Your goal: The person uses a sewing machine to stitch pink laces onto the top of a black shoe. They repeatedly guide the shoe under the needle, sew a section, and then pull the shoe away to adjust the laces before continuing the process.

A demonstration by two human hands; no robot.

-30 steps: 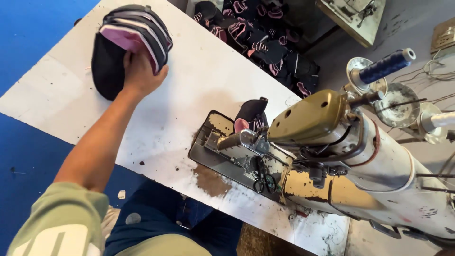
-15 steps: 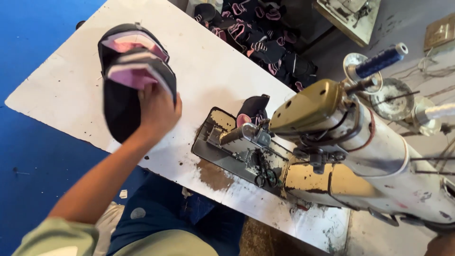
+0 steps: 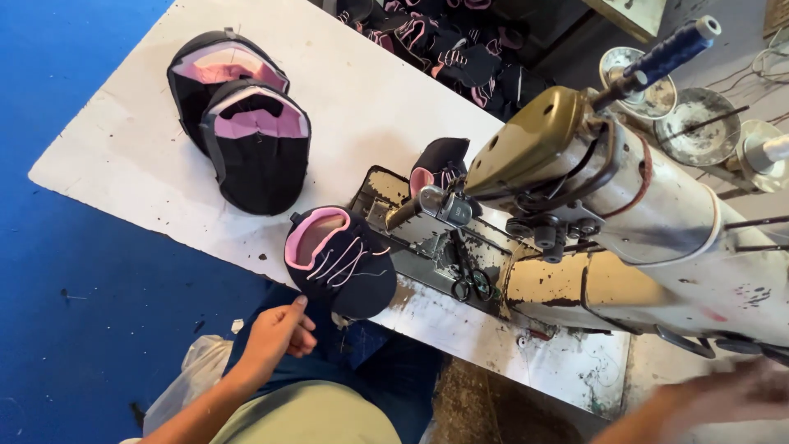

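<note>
1. The left hand [image 3: 275, 333] hangs below the near edge of the white table [image 3: 345, 107], over the person's lap, fingers loosely curled and holding nothing.
2. Just above that hand lies a black shoe upper [image 3: 339, 261] with pink lining; it sits at the table's near edge, partly overhanging, touching the corner of the sewing machine's base.
3. Thin light threads cross its dark top.
4. The right hand [image 3: 723, 395] is a blur at the lower right, beside the sewing machine [image 3: 641, 205]; whether it is open or closed around anything, I cannot tell.
5. Two more shoe uppers [image 3: 242, 131] lie stacked on the far left of the table, well apart from both hands.
6. Another black and pink piece [image 3: 440, 164] sits behind the machine's needle area.
7. A heap of similar pieces [image 3: 460, 49] lies beyond the table's far edge.
8. A blue thread spool [image 3: 670, 53] stands tilted atop the machine.
</note>
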